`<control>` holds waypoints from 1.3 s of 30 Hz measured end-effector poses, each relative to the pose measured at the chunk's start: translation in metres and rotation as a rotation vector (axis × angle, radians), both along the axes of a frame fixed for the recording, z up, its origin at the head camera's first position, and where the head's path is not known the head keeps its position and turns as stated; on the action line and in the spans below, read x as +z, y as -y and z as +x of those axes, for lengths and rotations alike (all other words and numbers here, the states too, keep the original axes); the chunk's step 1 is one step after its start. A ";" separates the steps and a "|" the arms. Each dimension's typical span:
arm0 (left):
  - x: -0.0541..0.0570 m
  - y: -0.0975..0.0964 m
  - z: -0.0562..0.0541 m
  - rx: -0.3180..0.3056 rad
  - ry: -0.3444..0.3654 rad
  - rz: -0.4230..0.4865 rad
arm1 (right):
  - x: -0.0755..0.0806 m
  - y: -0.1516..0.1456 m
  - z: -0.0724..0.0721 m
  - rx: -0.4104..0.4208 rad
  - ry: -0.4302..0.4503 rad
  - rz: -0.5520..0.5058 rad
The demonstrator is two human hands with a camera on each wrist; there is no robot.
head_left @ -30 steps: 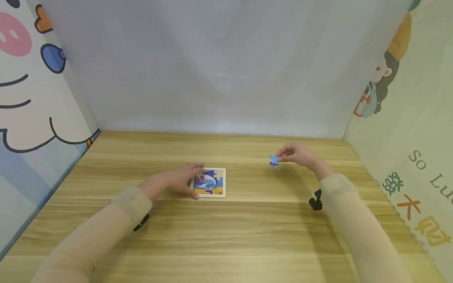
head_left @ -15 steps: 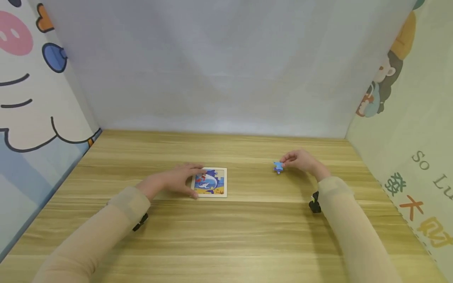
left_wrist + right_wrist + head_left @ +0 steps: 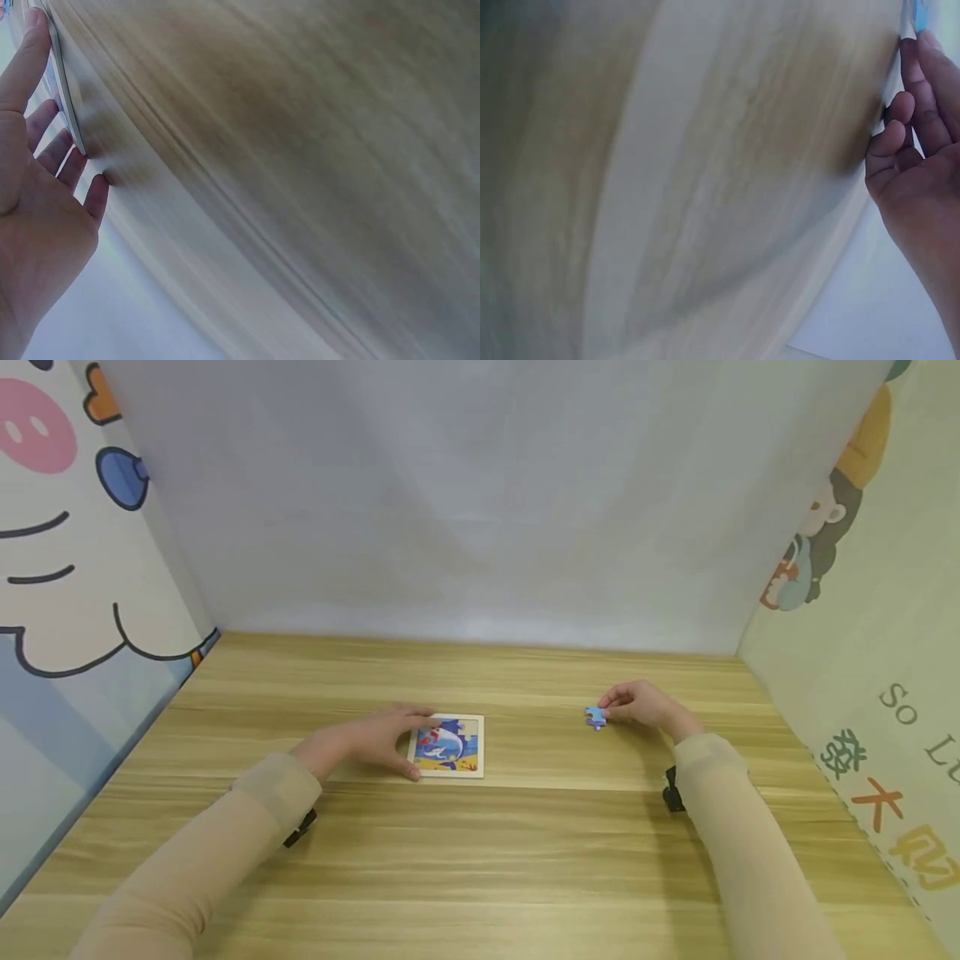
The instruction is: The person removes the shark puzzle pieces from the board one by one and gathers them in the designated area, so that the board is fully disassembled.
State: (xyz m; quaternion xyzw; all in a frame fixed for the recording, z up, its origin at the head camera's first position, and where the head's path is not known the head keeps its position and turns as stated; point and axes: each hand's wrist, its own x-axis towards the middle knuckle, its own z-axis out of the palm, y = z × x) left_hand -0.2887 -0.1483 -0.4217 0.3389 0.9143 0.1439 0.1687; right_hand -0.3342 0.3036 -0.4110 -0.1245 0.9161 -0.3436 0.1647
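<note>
A small square jigsaw puzzle point(image 3: 450, 747) in a pale frame lies on the table, printed with a white-and-blue sea animal above yellow sand. My left hand point(image 3: 375, 742) rests at its left side, fingers spread and nearly straight. Its thumb touches the near left corner and its index finger reaches over the far edge. Well to the right, my right hand point(image 3: 636, 706) pinches a blue puzzle piece point(image 3: 595, 717) between thumb and index finger, low over the table. In the right wrist view only a sliver of the blue piece point(image 3: 921, 15) shows; the other fingers are curled in.
The wood-grain table point(image 3: 480, 868) runs back to a pale grey cloth wall point(image 3: 480, 510). Printed cartoon panels stand at the left point(image 3: 60, 593) and right point(image 3: 847, 677) sides. A dark wrist device point(image 3: 672, 789) sits under the right sleeve.
My right hand has lowered the blue piece toward the table, slightly to the right, and the piece has turned. My left hand stays at the puzzle. The head view has shifted slightly.
</note>
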 end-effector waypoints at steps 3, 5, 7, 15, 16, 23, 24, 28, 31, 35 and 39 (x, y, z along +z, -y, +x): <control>0.002 -0.001 0.000 0.001 0.000 -0.003 | 0.001 -0.001 0.000 0.012 0.000 -0.001; 0.003 -0.002 0.000 -0.001 0.000 -0.001 | 0.003 -0.002 0.001 0.017 0.001 -0.001; 0.004 -0.002 -0.001 0.000 0.004 -0.007 | 0.005 -0.002 0.001 0.019 0.000 -0.003; 0.005 -0.004 -0.003 -0.056 -0.031 -0.022 | 0.017 0.008 0.003 0.062 -0.092 0.026; 0.004 -0.004 -0.003 -0.054 -0.033 -0.021 | 0.020 0.011 0.003 0.075 -0.109 0.033; 0.003 -0.007 0.000 -0.002 -0.016 0.034 | 0.040 0.038 0.008 0.163 -0.245 0.064; 0.003 -0.008 0.001 0.004 -0.014 0.043 | 0.043 0.042 0.008 0.172 -0.263 0.069; 0.002 -0.009 0.001 0.044 -0.009 0.062 | 0.055 0.057 0.009 0.205 -0.306 0.088; 0.003 -0.008 0.002 0.093 -0.028 0.054 | 0.063 0.072 0.012 0.232 -0.315 0.106; 0.003 -0.006 0.001 0.122 -0.081 0.036 | 0.069 0.092 0.015 0.263 -0.340 0.106; 0.002 -0.004 0.001 0.099 -0.110 0.031 | 0.067 0.113 0.017 0.283 -0.399 0.126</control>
